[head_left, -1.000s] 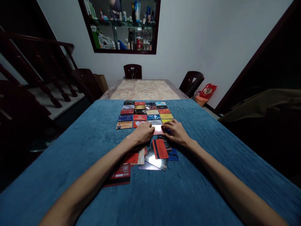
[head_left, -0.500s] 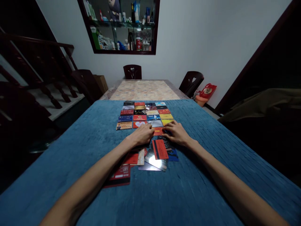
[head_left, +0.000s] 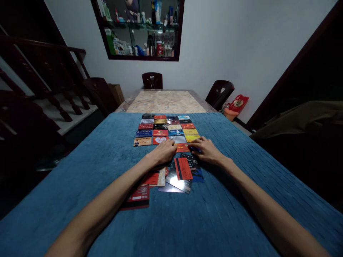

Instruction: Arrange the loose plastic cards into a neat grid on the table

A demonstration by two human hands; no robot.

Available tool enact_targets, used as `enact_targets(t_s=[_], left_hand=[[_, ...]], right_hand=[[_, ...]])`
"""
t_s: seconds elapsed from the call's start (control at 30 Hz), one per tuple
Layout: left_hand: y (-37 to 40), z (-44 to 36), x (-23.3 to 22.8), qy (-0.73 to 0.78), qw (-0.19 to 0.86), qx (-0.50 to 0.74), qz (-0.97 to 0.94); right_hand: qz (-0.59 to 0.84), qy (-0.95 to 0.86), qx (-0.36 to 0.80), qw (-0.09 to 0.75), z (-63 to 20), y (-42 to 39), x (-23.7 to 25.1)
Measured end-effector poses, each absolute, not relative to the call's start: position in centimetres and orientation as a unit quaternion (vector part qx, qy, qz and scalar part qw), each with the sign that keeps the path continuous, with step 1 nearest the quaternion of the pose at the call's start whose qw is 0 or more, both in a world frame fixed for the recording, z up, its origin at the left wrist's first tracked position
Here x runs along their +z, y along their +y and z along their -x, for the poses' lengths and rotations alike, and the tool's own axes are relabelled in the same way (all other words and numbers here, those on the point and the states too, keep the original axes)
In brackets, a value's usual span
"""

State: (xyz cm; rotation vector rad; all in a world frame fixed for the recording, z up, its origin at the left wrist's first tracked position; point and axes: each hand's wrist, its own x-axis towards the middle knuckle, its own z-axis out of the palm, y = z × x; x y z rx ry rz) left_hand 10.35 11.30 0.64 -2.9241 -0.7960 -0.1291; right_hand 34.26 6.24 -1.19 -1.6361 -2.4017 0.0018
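Bank-type plastic cards lie in rows on the blue cloth. An orange-red card (head_left: 183, 147) with yellow lettering sits at the near end, between my hands. My left hand (head_left: 165, 151) is closed, its curled fingertips on that card's left end. My right hand (head_left: 207, 150) is at the card's right end, fingers bent over a dark blue card (head_left: 194, 149), mostly hidden beneath them. Closer to me is a loose pile with a red card (head_left: 183, 169) with a black stripe on top of a shiny silver card (head_left: 178, 182). A dark red card (head_left: 140, 194) lies partly under my left forearm.
The blue cloth (head_left: 102, 153) covers the near part of a long table (head_left: 163, 100) with a patterned far end. Dark chairs (head_left: 152, 80) stand around it. A glass-shelved wall cabinet (head_left: 143, 59) is behind, and a red bag (head_left: 239, 102) lies at the right.
My right hand has shifted slightly right, off the orange-red card's right end, and some dark blue now shows under its fingers. My left hand stays nearly in place. The view has tilted slightly.
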Motion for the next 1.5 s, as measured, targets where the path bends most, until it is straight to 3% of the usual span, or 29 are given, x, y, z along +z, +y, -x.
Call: enact_targets(t_s=[0.57, 0.83, 1.2, 1.5], left_hand=[[10.3, -10.7, 1.0, -0.260, 0.113, -0.040, 0.958], [8.4, -11.1, 2.6, -0.248, 0.121, -0.010, 0.961], [3.5, -8.1, 1.9, -0.254, 0.070, -0.037, 0.964], [2.9, -6.6, 0.1, -0.269, 0.087, -0.042, 0.958]], right_hand=[[0.546, -0.825, -0.039, 0.140, -34.9, 6.6, -2.4], [0.520, -0.834, -0.066, 0.174, -33.7, 5.2, -0.5], [0.507, -0.854, -0.095, 0.068, -28.6, 0.6, 1.9], [0.540, -0.830, -0.129, 0.058, -26.0, -1.2, 1.0]])
